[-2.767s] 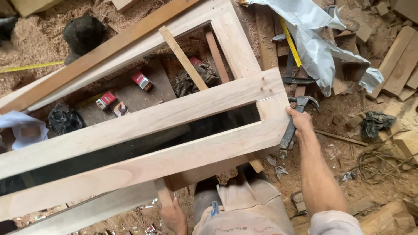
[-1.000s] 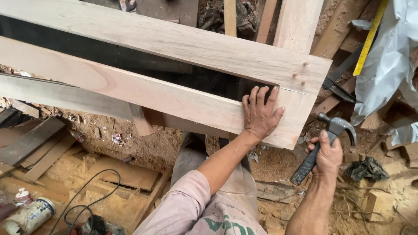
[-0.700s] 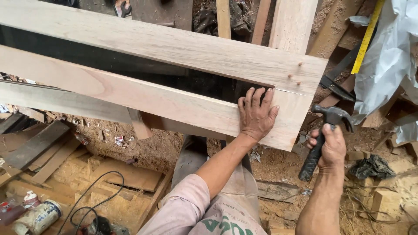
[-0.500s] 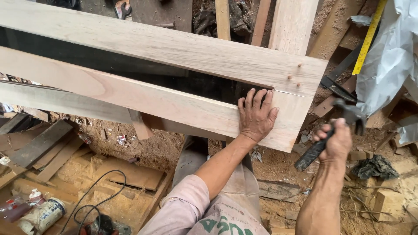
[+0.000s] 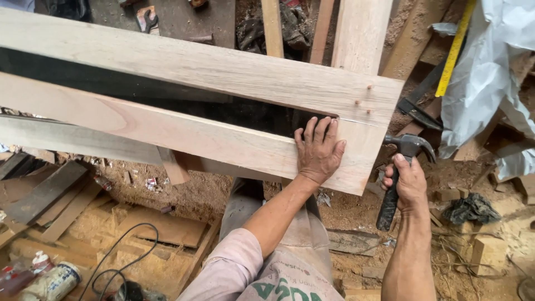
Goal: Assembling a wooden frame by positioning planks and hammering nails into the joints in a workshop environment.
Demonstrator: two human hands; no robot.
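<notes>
frame (image 5: 167,61) cut off left, hammer (image 5: 404,161) handle partly hidden

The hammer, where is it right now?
In the head view the hammer is on the right, gripped by the right hand just beside the wooden frame corner.

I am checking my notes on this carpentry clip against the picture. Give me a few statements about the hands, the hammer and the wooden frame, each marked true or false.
1. The left hand lies flat on the wooden frame. True.
2. The right hand holds a saw. False: it grips a hammer.
3. The hammer head rests on the frame. False: it is beside the frame's end, apart from it.
4. A yellow tape measure lies beyond the frame's corner. True.
5. A black cable lies on the sawdust floor. True.
</notes>
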